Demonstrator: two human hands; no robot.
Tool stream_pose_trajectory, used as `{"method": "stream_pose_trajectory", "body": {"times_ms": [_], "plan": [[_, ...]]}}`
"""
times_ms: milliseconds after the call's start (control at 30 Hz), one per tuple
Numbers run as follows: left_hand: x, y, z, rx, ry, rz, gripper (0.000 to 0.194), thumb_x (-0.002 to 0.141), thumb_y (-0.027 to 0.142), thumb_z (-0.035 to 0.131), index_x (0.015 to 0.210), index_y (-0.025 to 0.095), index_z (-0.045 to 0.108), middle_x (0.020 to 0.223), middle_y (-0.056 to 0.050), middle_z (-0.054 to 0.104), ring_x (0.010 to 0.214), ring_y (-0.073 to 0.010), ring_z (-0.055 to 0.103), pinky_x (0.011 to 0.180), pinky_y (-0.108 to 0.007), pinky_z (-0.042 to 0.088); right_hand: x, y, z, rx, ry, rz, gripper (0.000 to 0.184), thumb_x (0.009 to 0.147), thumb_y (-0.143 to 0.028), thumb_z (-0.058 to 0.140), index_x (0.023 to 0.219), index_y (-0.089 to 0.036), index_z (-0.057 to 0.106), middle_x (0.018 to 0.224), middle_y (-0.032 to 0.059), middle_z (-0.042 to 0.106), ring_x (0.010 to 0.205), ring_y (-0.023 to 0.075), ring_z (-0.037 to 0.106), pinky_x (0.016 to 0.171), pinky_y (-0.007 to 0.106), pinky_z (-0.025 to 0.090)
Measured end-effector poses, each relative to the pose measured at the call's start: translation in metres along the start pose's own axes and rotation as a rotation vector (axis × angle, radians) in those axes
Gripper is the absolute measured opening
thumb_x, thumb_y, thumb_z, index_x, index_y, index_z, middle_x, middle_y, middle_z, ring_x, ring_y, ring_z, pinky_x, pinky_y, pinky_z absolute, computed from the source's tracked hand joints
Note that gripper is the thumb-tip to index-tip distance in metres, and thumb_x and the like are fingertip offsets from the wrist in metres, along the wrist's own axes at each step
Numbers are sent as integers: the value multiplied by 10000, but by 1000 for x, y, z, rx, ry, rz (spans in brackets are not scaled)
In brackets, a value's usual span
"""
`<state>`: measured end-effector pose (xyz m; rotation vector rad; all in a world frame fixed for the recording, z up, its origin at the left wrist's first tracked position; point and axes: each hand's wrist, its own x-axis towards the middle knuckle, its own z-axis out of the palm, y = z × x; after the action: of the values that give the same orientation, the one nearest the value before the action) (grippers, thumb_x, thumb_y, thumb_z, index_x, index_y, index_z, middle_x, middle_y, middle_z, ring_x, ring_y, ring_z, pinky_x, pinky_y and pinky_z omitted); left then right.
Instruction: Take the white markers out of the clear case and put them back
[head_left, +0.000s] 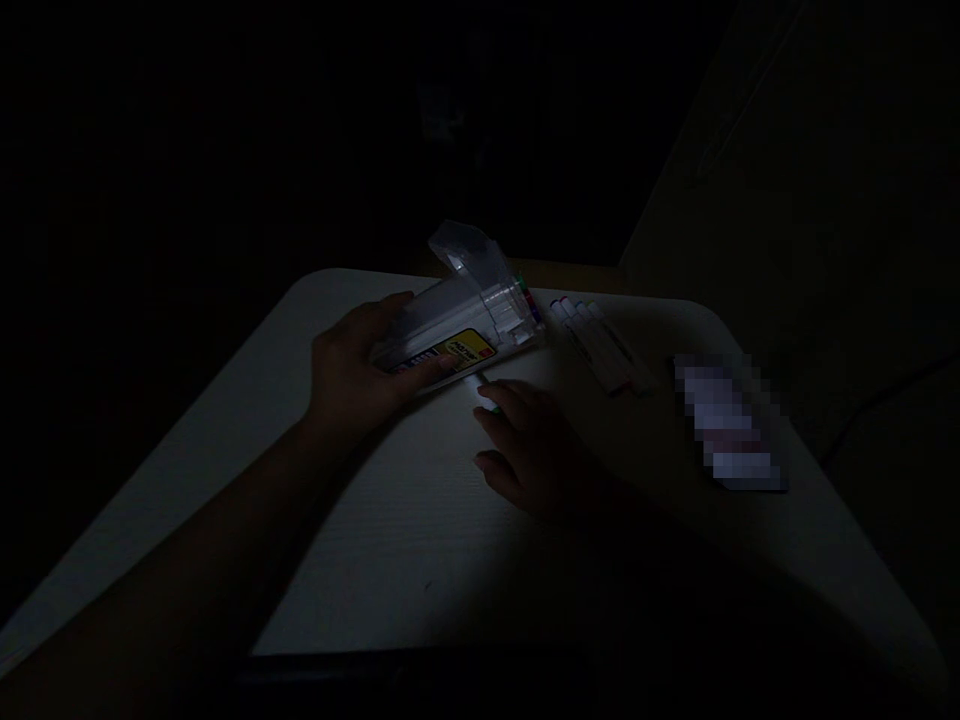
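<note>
Our left hand [351,362] is wrapped around the clear box [448,308], just past our right hand [534,450], which seems to pinch a marker [487,403]. The box looks light, stiff and a bit slippery, and its flap [466,250] could crack, so we'd best hold its long sides. More markers [596,342] lie beyond our right hand.

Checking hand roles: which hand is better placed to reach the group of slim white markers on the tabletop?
Probably the right hand: it is nearer the slim white markers, though a slim green-and-white item shows at its fingers. The left hand holds the clear plastic box.
</note>
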<state>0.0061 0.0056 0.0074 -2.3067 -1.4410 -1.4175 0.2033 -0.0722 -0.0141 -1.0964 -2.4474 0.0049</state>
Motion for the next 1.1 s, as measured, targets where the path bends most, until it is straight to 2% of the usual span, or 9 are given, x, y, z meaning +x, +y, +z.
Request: {"method": "stream_pose_trajectory", "body": {"times_ms": [233, 400, 533, 767, 933, 1100], "plan": [[0, -1, 0, 14, 2, -2, 621, 597, 539, 666, 1108, 202, 564, 1030, -48, 641, 888, -200, 616, 793, -321, 494, 2, 1, -1, -22, -4, 83, 377, 817, -265, 457, 1130, -61, 509, 1305, 169, 437, 1175, 266, 380, 962, 442, 337], [-1, -1, 0, 21, -10, -3, 628, 601, 526, 671, 1122, 195, 557, 1053, -51, 632, 895, -196, 613, 798, -305, 489, 3, 0, -2, -77, -38, 131, 394, 821, -288, 437, 1127, -55, 519, 1361, 134, 398, 1101, 271, 406, 948, 457, 333], [-1, -1, 0, 21, -8, 6, 639, 590, 526, 679, 1120, 190, 560, 1055, -55, 633, 899, -198, 611, 799, -298, 487, 1, 1, 1, -89, -49, 147, 440, 828, -306, 422, 1163, -32, 501, 1384, 139, 371, 1059, 271, 405, 910, 453, 358], [-1, -2, 0, 16, -15, 1, 640, 604, 521, 672, 1130, 175, 553, 1054, -66, 630, 893, -191, 610, 792, -287, 485, 1, 1, -2, -126, -25, 192, 414, 830, -316, 421, 1143, -63, 520, 1366, 123, 396, 1104, 286, 384, 924, 473, 337], [-1, -2, 0, 23, -21, -7, 653, 603, 540, 666, 1135, 182, 547, 1065, -58, 624, 905, -191, 605, 800, -298, 486, 2, 3, -2, -140, 33, 178, 395, 823, -296, 434, 1116, -52, 537, 1304, 138, 454, 1223, 293, 297, 1026, 471, 242], [-1, -2, -1, 44, -31, -3, 643, 616, 537, 661, 1141, 185, 539, 1057, -52, 624, 900, -183, 606, 799, -297, 488, 3, 4, 1, -134, 0, 209, 410, 830, -292, 417, 1139, -46, 526, 1325, 139, 430, 1115, 272, 403, 965, 450, 319]]}}
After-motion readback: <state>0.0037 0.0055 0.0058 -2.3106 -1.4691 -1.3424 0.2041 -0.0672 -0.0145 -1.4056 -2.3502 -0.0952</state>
